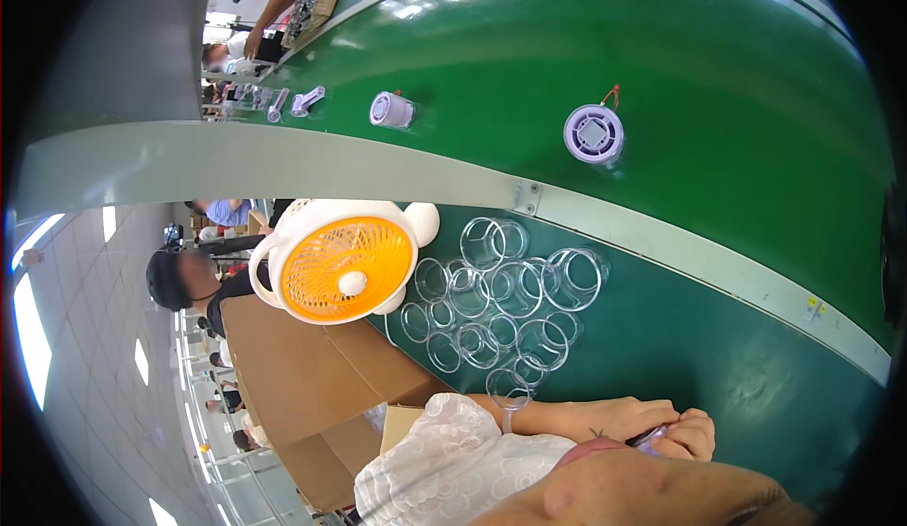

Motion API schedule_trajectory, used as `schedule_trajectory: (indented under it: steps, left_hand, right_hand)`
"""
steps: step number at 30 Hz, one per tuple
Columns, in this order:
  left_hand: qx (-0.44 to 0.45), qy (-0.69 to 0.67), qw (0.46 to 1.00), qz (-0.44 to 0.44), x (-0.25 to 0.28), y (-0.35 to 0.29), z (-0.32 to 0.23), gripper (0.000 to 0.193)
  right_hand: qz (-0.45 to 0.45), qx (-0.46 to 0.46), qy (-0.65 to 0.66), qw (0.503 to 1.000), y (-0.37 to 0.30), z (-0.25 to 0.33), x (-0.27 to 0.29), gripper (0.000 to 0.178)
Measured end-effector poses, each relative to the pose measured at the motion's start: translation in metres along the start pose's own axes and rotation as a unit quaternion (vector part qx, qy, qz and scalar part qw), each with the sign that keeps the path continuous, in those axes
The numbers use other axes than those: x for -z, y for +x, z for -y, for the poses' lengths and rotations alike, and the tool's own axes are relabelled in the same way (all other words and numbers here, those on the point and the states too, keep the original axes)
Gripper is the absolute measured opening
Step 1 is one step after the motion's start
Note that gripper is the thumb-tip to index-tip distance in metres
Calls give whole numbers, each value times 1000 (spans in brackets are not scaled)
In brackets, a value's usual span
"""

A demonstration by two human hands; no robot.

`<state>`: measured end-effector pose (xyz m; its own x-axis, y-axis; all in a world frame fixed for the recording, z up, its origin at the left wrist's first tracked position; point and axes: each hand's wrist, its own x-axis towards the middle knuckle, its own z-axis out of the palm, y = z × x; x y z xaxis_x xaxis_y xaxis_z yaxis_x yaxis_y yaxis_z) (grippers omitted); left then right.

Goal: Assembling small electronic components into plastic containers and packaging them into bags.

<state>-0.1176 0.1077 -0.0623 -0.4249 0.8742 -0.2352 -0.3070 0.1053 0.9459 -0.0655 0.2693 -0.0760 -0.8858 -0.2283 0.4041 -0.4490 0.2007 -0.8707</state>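
Low in the view, my left forearm reaches from a white lace sleeve (430, 460), and my left hand (624, 418) is closed. Beside it my right hand (693, 434) has its fingers curled, and its forearm is hidden. Between the two hands shows a small lilac and dark part (648, 438), gripped by both; its exact kind is not clear. Left of the hands, several clear round plastic cups or rings (515, 287) stand clustered on the green table (680, 337). The closest clear ring (510, 389) overlaps my left forearm in the view.
A white and orange fan-like basket (350, 271) stands beside the rings, above an open cardboard box (316, 375). Beyond a metal rail (453, 167), a green conveyor belt (491, 73) carries lilac round units (593, 134) and lilac handles (307, 101). Other people work further off.
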Motion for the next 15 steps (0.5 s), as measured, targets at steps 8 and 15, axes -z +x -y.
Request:
schedule_trajectory:
  steps: [8,15]
  left_hand:
    - [-1,21,1000,-16,0,-2,11,75]
    - [-31,65,997,-43,-11,2,13,72]
  right_hand:
    - [19,24,-40,999,6,-3,-6,45]
    - [-5,28,-39,999,7,-2,0,38]
